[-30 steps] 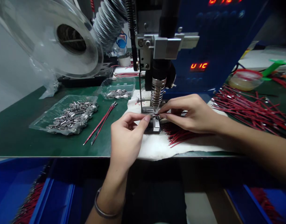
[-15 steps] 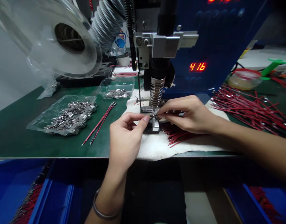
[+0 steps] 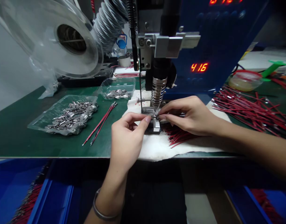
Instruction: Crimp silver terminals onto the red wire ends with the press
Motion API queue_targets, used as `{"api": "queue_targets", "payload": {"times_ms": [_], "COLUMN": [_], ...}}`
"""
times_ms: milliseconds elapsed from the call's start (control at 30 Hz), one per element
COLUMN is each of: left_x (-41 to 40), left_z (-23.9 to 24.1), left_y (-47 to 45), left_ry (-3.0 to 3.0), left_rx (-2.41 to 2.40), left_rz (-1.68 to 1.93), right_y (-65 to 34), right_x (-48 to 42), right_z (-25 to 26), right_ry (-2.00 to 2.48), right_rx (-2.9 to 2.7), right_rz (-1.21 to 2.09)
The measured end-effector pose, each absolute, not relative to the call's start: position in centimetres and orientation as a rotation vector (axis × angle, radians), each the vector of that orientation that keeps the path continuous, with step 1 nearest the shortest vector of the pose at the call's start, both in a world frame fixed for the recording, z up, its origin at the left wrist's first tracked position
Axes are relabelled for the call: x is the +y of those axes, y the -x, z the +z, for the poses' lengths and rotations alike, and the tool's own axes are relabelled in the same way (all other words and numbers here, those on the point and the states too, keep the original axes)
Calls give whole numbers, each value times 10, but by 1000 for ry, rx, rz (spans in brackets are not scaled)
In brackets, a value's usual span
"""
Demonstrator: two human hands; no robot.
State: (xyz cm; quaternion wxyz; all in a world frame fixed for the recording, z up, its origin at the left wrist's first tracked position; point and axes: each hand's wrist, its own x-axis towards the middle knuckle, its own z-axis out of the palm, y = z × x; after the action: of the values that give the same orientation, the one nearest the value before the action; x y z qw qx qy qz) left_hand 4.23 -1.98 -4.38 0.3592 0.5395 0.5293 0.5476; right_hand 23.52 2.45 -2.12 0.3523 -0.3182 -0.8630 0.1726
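Observation:
My left hand (image 3: 127, 137) is pinched at the small metal fixture (image 3: 155, 124) under the machine's spring-loaded head (image 3: 158, 90). What its thumb and forefinger hold is too small to make out. My right hand (image 3: 191, 114) pinches from the other side at the same spot, fingertips almost touching the left's; a thin red wire seems to run under it. Both hands rest over a white cloth (image 3: 157, 146), with a bundle of red wires (image 3: 177, 135) beneath the right hand.
A clear bag of small metal parts (image 3: 68, 114) and a few red-and-black wires (image 3: 100, 123) lie left. A clear tray of parts (image 3: 117, 92) and a big clear reel (image 3: 61, 37) stand behind. A heap of red wires (image 3: 250, 109) lies right. Blue bins (image 3: 51, 199) sit below the bench edge.
The red display has settled on 416 from an unclear reading. Both hands have stayed pinched at the fixture, with only slight shifts.

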Motion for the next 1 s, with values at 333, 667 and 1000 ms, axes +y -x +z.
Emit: {"api": "queue_targets", "payload": {"times_ms": [333,667,1000], "left_x": [-19,-18,-18], "left_z": [-44,-44,-45], "left_y": [-43,-43,-43], "left_ry": [-1398,-1409,-1413], "left_rx": [1381,1330,1317], "left_rz": [1400,1416,1426], "right_y": [-238,-238,-237], "right_x": [26,25,24], "right_z": [-20,-21,-23], "right_ry": [761,790,740], "right_rx": [-2297,-2300,-2280], "right_rz": [384,347,305]}}
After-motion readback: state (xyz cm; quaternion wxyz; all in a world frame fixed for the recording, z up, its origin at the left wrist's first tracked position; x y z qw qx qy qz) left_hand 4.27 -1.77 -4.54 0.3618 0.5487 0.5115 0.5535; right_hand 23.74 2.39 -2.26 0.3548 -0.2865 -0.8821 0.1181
